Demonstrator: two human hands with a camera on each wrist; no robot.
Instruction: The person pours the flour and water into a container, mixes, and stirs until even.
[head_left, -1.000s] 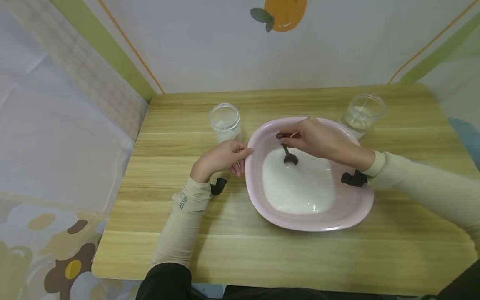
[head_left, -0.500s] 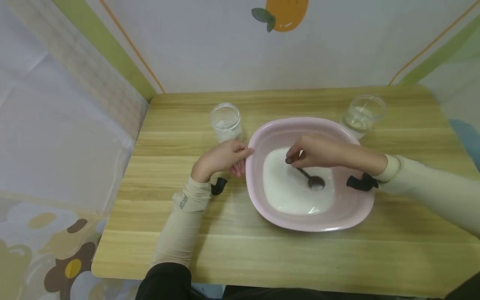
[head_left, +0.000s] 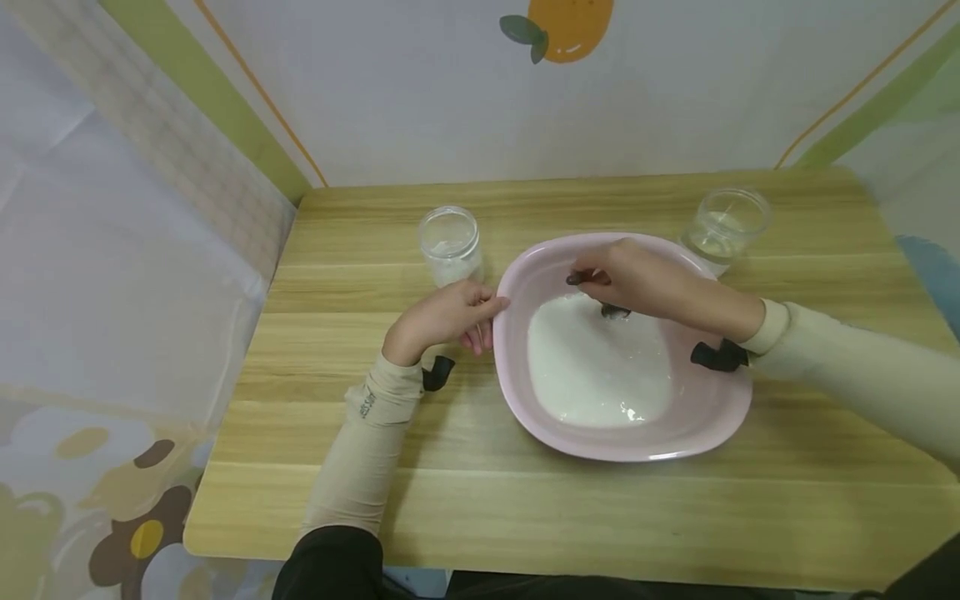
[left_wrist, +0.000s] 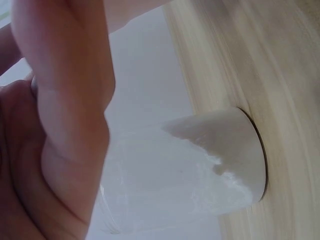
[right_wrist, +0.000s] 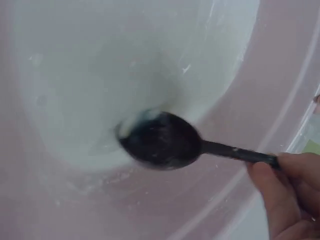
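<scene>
A pink plastic basin (head_left: 517, 408) holds a pool of milky white liquid (head_left: 592, 375). Over it, my right hand (head_left: 637, 275) pinches the end of a dark spoon (head_left: 615, 312) between thumb and fingers. The spoon's bowl (right_wrist: 162, 140) dips at the liquid's edge in the right wrist view, blurred by motion. On the basin's left side, my left hand (head_left: 450, 317) holds the rim, thumb on top and fingers outside below it. Just behind that hand stands a clear jar (head_left: 452, 242), with white powder (left_wrist: 220, 160) piled unevenly inside in the left wrist view.
Behind the basin's right end stands another clear jar (head_left: 726, 225) with clear liquid in it. Everything sits on a wooden table (head_left: 300, 467), whose back edge meets a pale printed curtain (head_left: 420, 100).
The spoon swept through the liquid towards the near right, then back towards the far side, with my right hand moving nearer and away again. My left hand keeps its place on the rim.
</scene>
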